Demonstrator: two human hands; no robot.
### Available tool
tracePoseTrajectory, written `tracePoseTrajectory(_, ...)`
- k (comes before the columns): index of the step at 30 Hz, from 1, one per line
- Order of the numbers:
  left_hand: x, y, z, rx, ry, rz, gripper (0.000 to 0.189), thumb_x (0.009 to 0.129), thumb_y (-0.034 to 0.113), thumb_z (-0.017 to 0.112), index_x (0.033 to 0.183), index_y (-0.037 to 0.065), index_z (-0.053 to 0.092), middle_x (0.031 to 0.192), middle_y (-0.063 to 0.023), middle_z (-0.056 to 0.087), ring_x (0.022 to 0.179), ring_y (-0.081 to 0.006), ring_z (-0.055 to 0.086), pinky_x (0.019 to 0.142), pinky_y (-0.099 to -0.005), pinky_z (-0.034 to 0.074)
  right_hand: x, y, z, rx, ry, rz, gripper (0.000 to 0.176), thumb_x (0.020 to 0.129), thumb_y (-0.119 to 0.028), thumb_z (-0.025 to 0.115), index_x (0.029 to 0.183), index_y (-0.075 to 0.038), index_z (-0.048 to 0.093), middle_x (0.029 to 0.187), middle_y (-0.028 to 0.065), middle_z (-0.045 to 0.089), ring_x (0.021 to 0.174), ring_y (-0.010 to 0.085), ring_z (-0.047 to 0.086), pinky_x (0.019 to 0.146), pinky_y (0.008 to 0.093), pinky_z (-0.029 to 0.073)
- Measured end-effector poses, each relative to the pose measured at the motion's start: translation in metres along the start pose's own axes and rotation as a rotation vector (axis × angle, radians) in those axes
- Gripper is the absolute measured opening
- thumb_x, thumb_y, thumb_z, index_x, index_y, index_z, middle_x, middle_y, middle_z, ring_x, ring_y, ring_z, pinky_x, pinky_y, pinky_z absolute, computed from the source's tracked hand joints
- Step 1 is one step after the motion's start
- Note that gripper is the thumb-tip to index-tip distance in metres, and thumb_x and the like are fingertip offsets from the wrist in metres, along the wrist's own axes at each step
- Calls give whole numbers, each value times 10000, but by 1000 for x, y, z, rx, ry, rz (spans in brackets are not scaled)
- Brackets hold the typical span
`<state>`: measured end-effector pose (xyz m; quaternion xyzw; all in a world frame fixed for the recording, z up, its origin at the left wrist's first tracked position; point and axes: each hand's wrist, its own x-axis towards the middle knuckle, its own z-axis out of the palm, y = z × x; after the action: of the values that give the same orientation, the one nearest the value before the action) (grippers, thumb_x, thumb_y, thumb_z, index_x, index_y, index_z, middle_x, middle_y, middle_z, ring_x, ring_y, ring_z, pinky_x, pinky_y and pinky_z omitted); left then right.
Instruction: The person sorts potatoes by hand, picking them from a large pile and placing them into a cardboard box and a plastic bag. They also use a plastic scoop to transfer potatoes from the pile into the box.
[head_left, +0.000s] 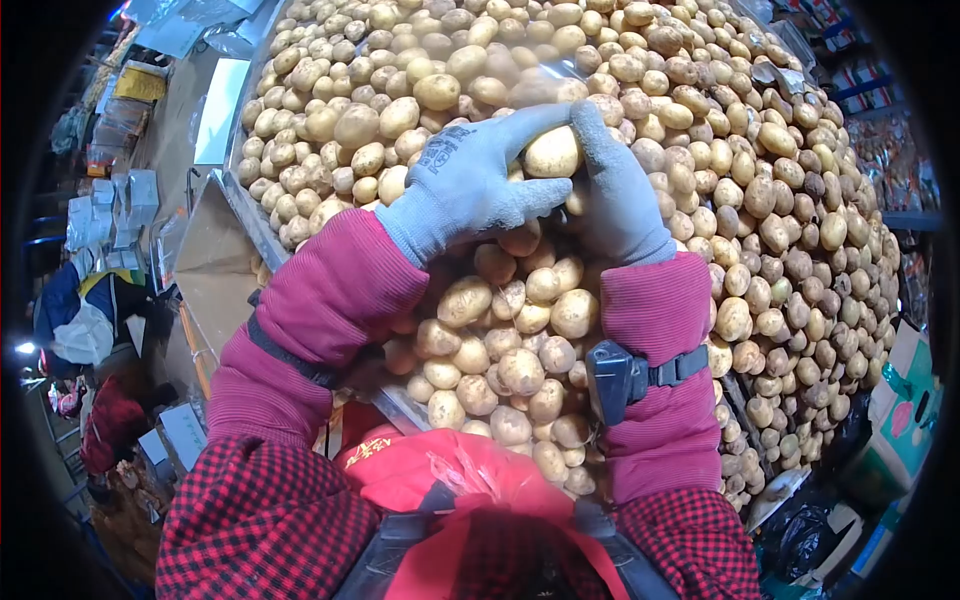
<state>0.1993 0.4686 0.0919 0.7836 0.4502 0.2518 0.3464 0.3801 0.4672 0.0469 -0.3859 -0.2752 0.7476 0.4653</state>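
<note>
Both my hands wear grey-blue gloves and meet over a large heap of potatoes. My left hand curves round the left side of a pale potato, its thumb and fingers apart around it. On the other side, my right hand presses against the same potato, fingers pointing up and its palm side hidden. Below the hands, closer to my body, lies a smaller pile of potatoes between my forearms. Part of the heap above the hands is blurred by a see-through film.
A cardboard sheet and a metal edge stand left of the heap. A person is at the far left, near stacked packages. A green and white box and black plastic bags lie at the lower right.
</note>
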Motion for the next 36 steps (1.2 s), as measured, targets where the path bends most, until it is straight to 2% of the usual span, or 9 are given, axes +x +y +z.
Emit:
tracePoseTrajectory(5,-7,-17,1,-691,37,-159,576,955,237,743,1469,48,564,1256,-82,685,1091,-124,661,949,-324,563,2,1,-3,103,-118,40,508,1079,-521,516,1182,-57,696,893,59,732,670,114,667,571,250,533)
tracePoseTrajectory(8,-21,-23,-26,-894,85,-238,485,994,232,687,1416,14,586,1272,-100,687,1077,-181,684,901,-326,574,-7,-11,4,-9,-19,98,560,1066,-534,537,1291,-32,643,843,87,725,620,127,654,534,229,500)
tracePoseTrajectory(10,-42,-19,-42,-714,176,-128,520,1027,362,613,1389,-10,601,1207,-110,700,1020,-196,697,851,-314,583,-6,-10,2,-9,9,132,590,1062,-541,541,1353,-32,607,884,96,725,620,130,640,526,221,479)
tracePoseTrajectory(12,-63,-33,-61,-957,261,-256,494,1058,354,559,1381,-17,608,1146,-117,707,952,-175,695,816,-317,593,-9,-12,7,-84,23,98,589,1061,-542,540,1358,-38,608,901,93,724,635,123,633,524,212,465)
tracePoseTrajectory(14,-88,-40,-81,-824,443,-313,492,1095,375,500,1365,-20,616,1084,-135,722,853,-177,702,751,-311,610,-11,-14,8,-73,11,112,536,1067,-493,553,1342,-39,629,870,85,716,649,160,610,587,269,490)
tracePoseTrajectory(22,-250,-142,-170,-496,1014,-518,511,1058,408,582,1365,1,611,1098,-132,718,868,-194,740,680,-312,635,-7,-8,3,-105,35,80,588,1065,-508,547,1397,-25,599,950,114,724,689,147,637,613,275,507)
tracePoseTrajectory(29,-367,-238,-124,-576,1089,-978,466,1007,411,619,1227,10,711,1005,-105,721,845,-188,715,638,-333,580,-6,-11,0,-287,39,33,624,1070,-552,501,1402,-34,604,1001,121,714,748,165,644,691,290,508)
tracePoseTrajectory(34,-402,-271,-99,45,531,-1332,613,918,492,667,1159,-69,713,1018,-180,736,876,-273,716,823,-398,530,-6,-11,0,-309,50,37,630,1071,-555,497,1403,-29,600,1005,121,712,755,164,645,700,293,516)
tracePoseTrajectory(36,-404,-269,-95,-163,525,-1314,519,941,430,685,1225,-4,708,1019,-109,715,793,-190,660,692,-384,554,-6,-11,0,-304,51,32,632,1071,-555,496,1404,-28,599,1005,122,712,756,163,646,700,295,519)
